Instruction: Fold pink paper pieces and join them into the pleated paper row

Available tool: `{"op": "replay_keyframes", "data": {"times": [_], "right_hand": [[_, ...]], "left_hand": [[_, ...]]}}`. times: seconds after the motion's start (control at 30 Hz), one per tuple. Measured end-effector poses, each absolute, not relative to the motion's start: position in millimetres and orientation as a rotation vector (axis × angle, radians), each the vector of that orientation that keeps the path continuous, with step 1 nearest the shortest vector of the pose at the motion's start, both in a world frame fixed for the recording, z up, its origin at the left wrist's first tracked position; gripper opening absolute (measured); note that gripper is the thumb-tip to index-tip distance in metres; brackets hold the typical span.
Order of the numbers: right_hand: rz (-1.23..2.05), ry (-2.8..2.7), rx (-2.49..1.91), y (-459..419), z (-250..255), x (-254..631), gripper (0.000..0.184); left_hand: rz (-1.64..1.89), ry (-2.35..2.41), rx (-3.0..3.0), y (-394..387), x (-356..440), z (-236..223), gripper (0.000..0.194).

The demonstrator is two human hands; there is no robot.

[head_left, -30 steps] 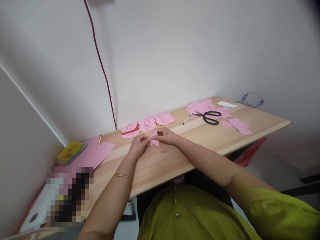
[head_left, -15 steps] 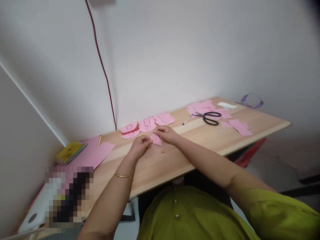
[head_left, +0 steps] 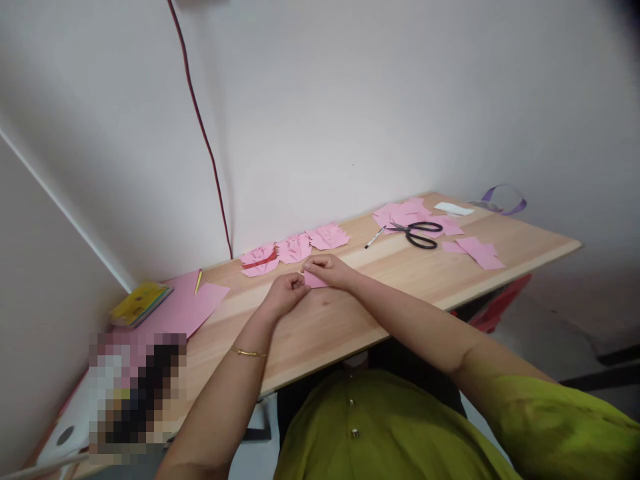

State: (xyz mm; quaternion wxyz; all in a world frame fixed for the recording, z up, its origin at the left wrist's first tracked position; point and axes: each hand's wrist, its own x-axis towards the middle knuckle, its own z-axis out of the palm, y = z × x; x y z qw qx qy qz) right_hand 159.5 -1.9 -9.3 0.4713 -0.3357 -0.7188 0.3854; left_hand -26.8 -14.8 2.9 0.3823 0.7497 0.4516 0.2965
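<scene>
A small piece of pink paper (head_left: 315, 280) is pinched between my two hands, low over the wooden table (head_left: 350, 323). Its left edge is in the closed fingers of my left hand (head_left: 287, 293). My right hand (head_left: 331, 270) grips its upper part, thumb and fingers together, hiding some of it. Just behind my hands lie three crinkled pink paper pieces in a row: one with a red strip (head_left: 259, 261), a middle one (head_left: 295, 249) and a right one with a jagged edge (head_left: 329, 236).
Black-handled scissors (head_left: 423, 235) and a marker (head_left: 375, 237) lie by several pink scraps (head_left: 400, 215). More cut pink paper (head_left: 480, 253) is at the right. Large pink sheets (head_left: 210, 307), a yellow pencil (head_left: 199, 281) and a yellow packet (head_left: 141, 303) occupy the left. A wall (head_left: 310, 120) stands behind.
The pink paper has turned between my fingers: it showed a downward-pointing triangle before, and now a flatter shape with a level lower edge. My right hand has shifted slightly downward.
</scene>
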Motion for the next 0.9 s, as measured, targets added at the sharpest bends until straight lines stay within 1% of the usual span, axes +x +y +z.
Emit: {"op": "replay_keyframes", "data": {"times": [0.13, 0.27, 0.33, 0.5, 0.77, 0.9], "right_hand": [[0.937, -1.706, -0.862, -1.1, -8.0, 160.3, 0.033], [1.058, -1.666, -0.878, 0.6, -10.7, 160.7, 0.039], [1.106, -1.681, -0.855, 1.0, -13.1, 159.8, 0.036], [1.087, -1.651, -0.874, 1.3, -15.7, 157.5, 0.029], [0.992, -1.590, -0.961, 4.7, -13.1, 163.0, 0.031], [0.933, -1.642, -0.947, 3.7, -9.2, 164.2, 0.030]], "left_hand": [[0.917, 1.161, 1.692, -9.0, -28.4, -2.5, 0.023], [1.050, 1.076, 1.399, -2.1, -31.9, -10.3, 0.027], [1.063, 1.025, 1.349, -1.0, -32.1, -11.8, 0.027], [1.026, 0.981, 1.423, -2.8, -30.1, -9.9, 0.026], [0.979, 1.164, 1.485, -0.7, -34.3, -11.3, 0.029], [0.953, 1.176, 1.541, 0.2, -35.3, -11.3, 0.027]]}}
